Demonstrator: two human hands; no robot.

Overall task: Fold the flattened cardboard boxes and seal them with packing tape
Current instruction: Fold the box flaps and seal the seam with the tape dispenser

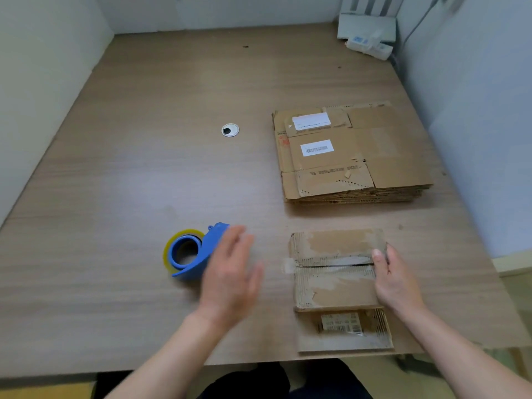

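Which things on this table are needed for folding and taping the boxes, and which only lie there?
For the job: tape dispenser, folded box held by the right hand, stack of flattened boxes.
Just lying about: metal cable grommet, white items in the far right corner.

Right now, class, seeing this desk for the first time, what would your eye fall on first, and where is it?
The bright blue tape dispenser stands out at the near left of the table, the left hand open just beside it. To its right, the right hand holds a worn small box by its right edge. Behind that lies a stack of flat boxes.
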